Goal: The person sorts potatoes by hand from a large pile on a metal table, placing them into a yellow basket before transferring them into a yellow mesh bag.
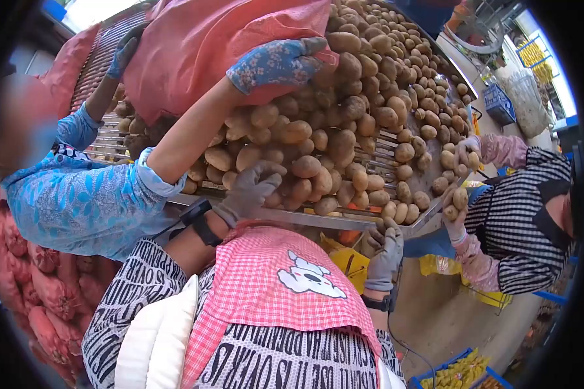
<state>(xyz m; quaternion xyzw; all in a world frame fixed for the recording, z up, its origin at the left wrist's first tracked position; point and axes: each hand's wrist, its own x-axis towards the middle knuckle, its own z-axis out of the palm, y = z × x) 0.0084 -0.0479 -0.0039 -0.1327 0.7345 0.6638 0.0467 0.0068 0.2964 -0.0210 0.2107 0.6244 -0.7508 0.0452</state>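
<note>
My left hand (250, 189), in a grey glove, rests against the near side of a heap of potatoes (295, 132). Its fingers are spread and bent over them. By the metal front rim (318, 219) of the sorting table is my right hand (386, 253), also grey-gloved. Its fingers curl at a small potato (390, 224), partly hidden by the fingertips. A co-worker's blue flowered glove (272, 65) grips a large red mesh sack (194, 58) lying over the heap. Potatoes spill out at the sack's right end.
Across the table's right corner, another person in a striped top (516, 217) holds potatoes in both hands. Filled red mesh sacks (52, 285) are stacked at the left. A yellow bag (344, 259) hangs below the front rim. Blue crates (499, 104) stand farther right.
</note>
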